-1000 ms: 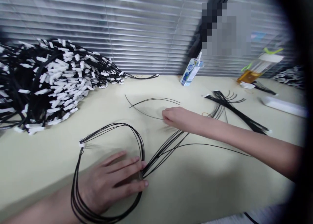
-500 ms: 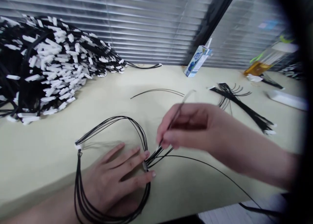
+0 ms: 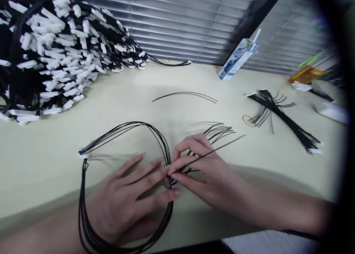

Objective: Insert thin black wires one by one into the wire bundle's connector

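Observation:
My left hand lies palm down inside a loop of thin black wires, its fingers spread. Two of its fingertips rest at a small connector where the wires meet. Close beside it, my right hand pinches a single black wire between thumb and finger, its near end at the connector. That wire's free end sticks out to the upper right. More loose wire ends fan out behind the right hand. A white connector joins the loop at its left.
A big heap of black cables with white connectors fills the back left. Two loose wires lie mid-table. A drink carton stands by the blinds. A black cable bundle and an orange rubber band lie at the right.
My right hand has come down and left, bringing the pinched wire's end to the connector. My left hand keeps its place at the connector. The view has shifted slightly.

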`<state>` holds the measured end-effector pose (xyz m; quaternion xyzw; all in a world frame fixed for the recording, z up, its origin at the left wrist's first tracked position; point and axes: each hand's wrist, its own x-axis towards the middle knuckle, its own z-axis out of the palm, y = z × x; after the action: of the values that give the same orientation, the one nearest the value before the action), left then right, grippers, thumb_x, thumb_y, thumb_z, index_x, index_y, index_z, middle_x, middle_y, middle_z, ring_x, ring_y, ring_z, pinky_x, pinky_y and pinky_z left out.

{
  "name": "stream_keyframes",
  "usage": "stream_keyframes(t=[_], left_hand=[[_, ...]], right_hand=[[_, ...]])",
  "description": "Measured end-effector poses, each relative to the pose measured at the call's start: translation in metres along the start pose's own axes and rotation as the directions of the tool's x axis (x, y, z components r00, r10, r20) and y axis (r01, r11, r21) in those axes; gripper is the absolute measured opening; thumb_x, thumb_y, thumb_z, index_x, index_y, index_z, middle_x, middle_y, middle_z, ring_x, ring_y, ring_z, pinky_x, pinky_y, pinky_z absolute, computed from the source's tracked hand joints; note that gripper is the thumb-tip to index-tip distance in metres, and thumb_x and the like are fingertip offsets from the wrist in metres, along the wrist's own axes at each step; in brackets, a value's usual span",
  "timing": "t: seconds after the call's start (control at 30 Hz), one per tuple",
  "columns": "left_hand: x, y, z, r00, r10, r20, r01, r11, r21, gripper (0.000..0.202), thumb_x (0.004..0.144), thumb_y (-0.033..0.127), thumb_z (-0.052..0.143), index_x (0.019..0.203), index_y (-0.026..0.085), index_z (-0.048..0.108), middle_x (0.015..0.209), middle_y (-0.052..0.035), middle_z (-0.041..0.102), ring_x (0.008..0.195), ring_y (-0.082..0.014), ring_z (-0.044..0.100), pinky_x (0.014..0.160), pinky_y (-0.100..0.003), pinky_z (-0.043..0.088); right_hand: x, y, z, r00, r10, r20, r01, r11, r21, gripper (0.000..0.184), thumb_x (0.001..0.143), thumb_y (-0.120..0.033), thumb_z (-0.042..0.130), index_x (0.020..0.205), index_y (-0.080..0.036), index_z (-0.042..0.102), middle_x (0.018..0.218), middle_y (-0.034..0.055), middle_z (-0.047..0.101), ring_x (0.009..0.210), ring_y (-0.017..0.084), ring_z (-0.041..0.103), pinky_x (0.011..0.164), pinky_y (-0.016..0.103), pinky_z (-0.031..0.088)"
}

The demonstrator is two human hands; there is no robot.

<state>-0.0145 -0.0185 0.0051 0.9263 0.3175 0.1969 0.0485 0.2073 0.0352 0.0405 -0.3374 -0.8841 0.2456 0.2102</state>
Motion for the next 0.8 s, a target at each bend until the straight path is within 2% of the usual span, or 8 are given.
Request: stream_keyframes(t=[0.4, 0.67, 0.8], left_hand=[[0.0009, 0.0011, -0.0014, 1.0, -0.012, 0.005, 0.012, 1.0, -0.006, 0.039, 0.085, 0.036, 0.057, 0.124, 0.034, 0.055, 0.14, 0.0014, 0.047, 0.129, -0.0178, 0.043, 0.116, -0.037, 0.02], [0.0006, 0.0014, -0.0012, 1.0, -0.013, 0.004, 0.013, 1.0, -0.005, 0.039, 0.084, 0.036, 0.058, 0.123, 0.034, 0.056, 0.139, 0.0016, 0.047, 0.129, -0.0177, 0.043, 0.116, -0.037, 0.02], [-0.001, 0.001, 0.0006, 1.0, -0.011, 0.008, 0.011, 1.0, -0.015, 0.041, 0.084, 0.036, 0.058, 0.125, 0.033, 0.054, 0.142, 0.0014, 0.044, 0.13, -0.0178, 0.041, 0.116, -0.038, 0.018]], right_hand=[[-0.0015, -0.0006, 0.001, 0.998, -0.06, -0.003, 0.059, 0.996, -0.071, 0.01, 0.086, -0.026, 0.054, 0.083, -0.021, 0.063, 0.098, -0.0033, 0.054, 0.103, 0.004, 0.041, 0.1, 0.02, 0.027], [0.0019, -0.0031, -0.0034, 0.999, -0.028, 0.043, 0.03, 0.998, -0.053, 0.011, 0.086, -0.027, 0.054, 0.083, -0.02, 0.062, 0.097, -0.0016, 0.054, 0.101, 0.006, 0.039, 0.094, 0.02, 0.033], [0.0016, -0.0043, -0.0038, 0.998, -0.059, 0.026, 0.061, 0.993, -0.106, 0.011, 0.085, -0.027, 0.055, 0.084, -0.018, 0.062, 0.096, 0.0014, 0.055, 0.099, 0.008, 0.04, 0.094, 0.023, 0.035]])
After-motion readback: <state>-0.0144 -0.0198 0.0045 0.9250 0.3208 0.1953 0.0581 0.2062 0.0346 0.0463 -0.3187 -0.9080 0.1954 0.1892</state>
